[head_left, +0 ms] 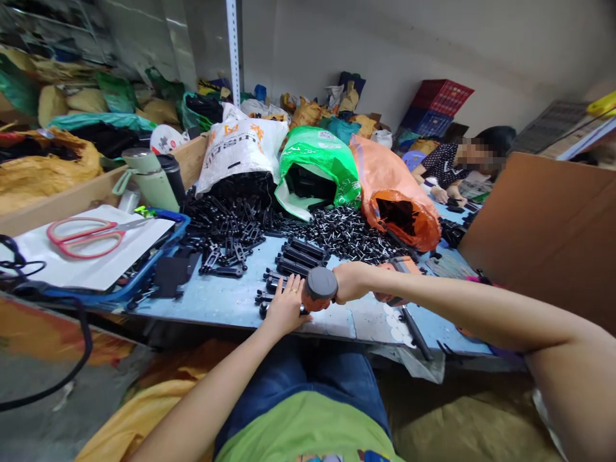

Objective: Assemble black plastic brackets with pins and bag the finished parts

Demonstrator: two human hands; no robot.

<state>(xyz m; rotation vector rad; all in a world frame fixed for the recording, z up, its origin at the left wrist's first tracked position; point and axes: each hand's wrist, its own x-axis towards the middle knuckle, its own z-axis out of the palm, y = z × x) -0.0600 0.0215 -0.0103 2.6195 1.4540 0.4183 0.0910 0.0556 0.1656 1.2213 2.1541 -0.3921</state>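
An orange and grey power drill (319, 289) is gripped in my right hand (353, 281), its rounded rear end facing me over the blue table (221, 298). Left of the drill, my left hand (287, 308) presses down on a black part at the near end of a row of black parts (301, 253); its fingers are close together, and the drill hides some of what lies beneath. Behind the row lies a heap of small screws (351, 232). Loose black links (235, 224) are piled to the left.
White (240, 144), green (320, 163) and orange (394, 186) sacks stand behind the heaps. Red scissors (91, 237) lie on paper over a blue tray (115, 296) at left, near a green flask (149, 179). A cardboard box (543, 231) and another person (443, 163) are at right.
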